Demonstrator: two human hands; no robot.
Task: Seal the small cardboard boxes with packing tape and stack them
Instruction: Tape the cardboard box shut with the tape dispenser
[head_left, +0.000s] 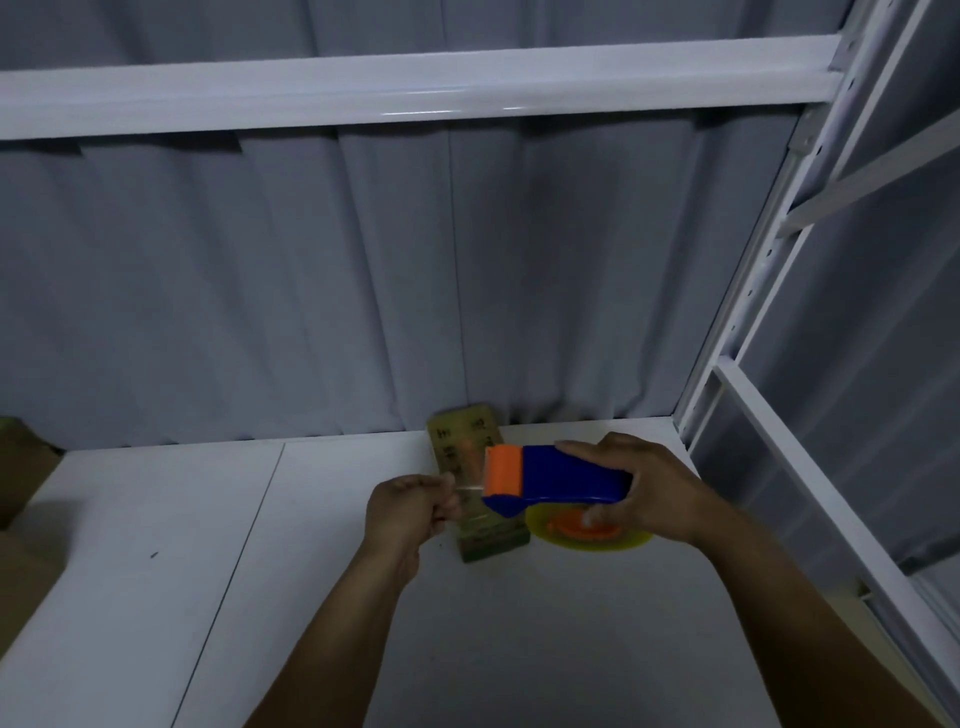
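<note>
Tape dispenser of blue and orange plastic is gripped in the right hand. The left hand pinches its clear tape end. A small flat greenish cardboard box lies below them on the white shelf board.

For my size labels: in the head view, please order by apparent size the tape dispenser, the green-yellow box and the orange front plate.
1. tape dispenser and green-yellow box: alike; the box is partly hidden and farther, so unranked.
2. orange front plate: smallest.
</note>
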